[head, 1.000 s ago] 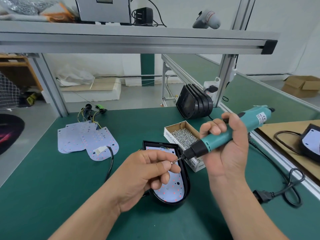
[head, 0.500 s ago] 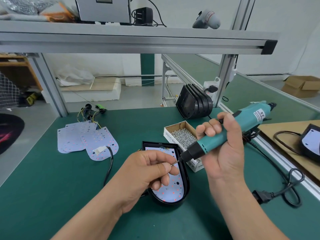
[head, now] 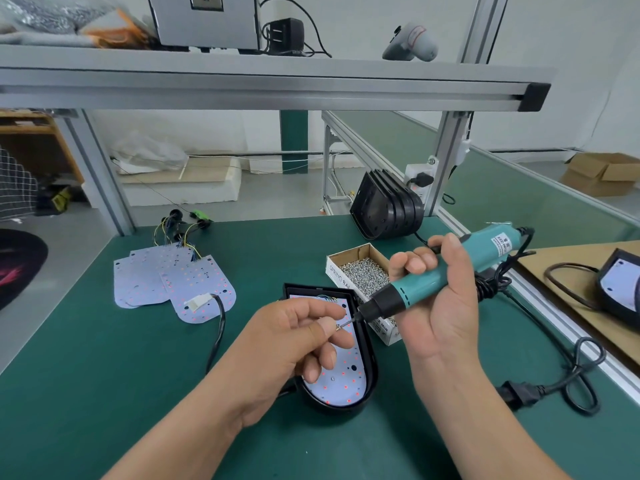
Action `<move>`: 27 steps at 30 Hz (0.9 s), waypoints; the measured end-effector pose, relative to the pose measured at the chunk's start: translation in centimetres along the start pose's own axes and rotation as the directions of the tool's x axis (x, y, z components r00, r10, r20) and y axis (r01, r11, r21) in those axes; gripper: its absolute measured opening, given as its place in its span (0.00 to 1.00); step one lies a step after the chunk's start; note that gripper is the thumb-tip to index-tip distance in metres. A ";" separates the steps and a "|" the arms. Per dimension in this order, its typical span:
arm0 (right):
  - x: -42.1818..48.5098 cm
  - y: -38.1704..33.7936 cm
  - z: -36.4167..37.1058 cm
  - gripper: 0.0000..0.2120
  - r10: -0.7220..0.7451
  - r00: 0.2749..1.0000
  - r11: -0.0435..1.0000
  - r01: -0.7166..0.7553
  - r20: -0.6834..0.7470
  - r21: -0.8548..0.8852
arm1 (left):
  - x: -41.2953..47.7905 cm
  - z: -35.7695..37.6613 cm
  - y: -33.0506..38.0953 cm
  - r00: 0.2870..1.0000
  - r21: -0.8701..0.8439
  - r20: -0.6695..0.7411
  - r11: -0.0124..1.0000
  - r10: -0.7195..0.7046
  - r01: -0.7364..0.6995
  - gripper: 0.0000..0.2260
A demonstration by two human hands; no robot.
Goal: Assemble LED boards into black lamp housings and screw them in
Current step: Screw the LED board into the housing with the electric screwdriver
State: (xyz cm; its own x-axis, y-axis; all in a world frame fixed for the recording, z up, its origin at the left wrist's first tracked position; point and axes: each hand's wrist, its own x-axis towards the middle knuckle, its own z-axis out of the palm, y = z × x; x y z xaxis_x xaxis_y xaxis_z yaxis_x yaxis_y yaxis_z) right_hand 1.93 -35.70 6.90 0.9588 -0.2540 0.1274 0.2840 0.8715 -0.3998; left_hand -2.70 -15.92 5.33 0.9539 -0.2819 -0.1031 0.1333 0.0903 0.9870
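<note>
The left hand (head: pixel 287 344) and right hand (head: pixel 445 306) are appearing bare, with short trimmed fingernails, and the left forearm (head: pixel 180 438) and right forearm (head: pixel 478 427) are likewise showing uncovered to the view's lower edge.

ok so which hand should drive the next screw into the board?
Right. The right hand grips the electric screwdriver, its bit at the screw that the left hand pinches above the LED board in the black housing.
</note>
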 end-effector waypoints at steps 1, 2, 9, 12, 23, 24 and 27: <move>0.0 0.0 0.0 0.07 0.001 1.000 1.000 -0.001 -0.006 0.004 | 0.0 0.0 0.0 1.000 -0.005 -0.003 1.000 -0.009 0.009 0.07; 0.0 0.0 0.0 0.07 0.001 1.000 1.000 -0.001 -0.010 0.007 | 0.0 0.0 0.0 1.000 -0.011 -0.007 1.000 -0.020 0.020 0.07; 0.0 0.0 0.1 0.08 -0.002 1.000 1.000 0.002 -0.016 0.027 | 0.5 -1.0 0.5 0.995 -0.004 -0.092 0.999 -0.043 0.043 0.09; 0.1 -0.1 0.0 0.08 -0.011 1.000 0.999 0.011 -0.014 0.038 | 1.3 -2.2 0.6 0.976 -0.057 -0.212 0.997 -0.054 0.043 0.09; 0.3 -0.3 0.0 0.10 -0.018 0.999 0.998 0.020 -0.036 0.054 | 0.4 -1.4 0.7 0.996 0.295 -0.065 0.955 0.056 -0.035 0.09; 0.4 -0.3 0.0 0.10 -0.018 0.999 0.998 0.020 -0.031 0.054 | 0.2 -1.3 0.7 0.996 0.350 -0.047 0.936 0.070 -0.049 0.08; 0.4 -0.4 0.0 0.10 -0.023 1.000 0.999 0.024 -0.009 0.043 | -0.2 -1.1 0.7 0.990 0.454 -0.047 0.885 0.137 -0.101 0.05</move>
State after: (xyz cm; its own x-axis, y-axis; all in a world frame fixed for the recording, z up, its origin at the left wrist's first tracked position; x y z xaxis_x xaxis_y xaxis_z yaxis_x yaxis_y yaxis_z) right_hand 2.19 -36.18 7.12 0.9519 -0.2781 0.1288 0.3061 0.8824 -0.3572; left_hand -2.50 -14.75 5.88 0.9746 -0.2221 0.0272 -0.1003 -0.3249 0.9404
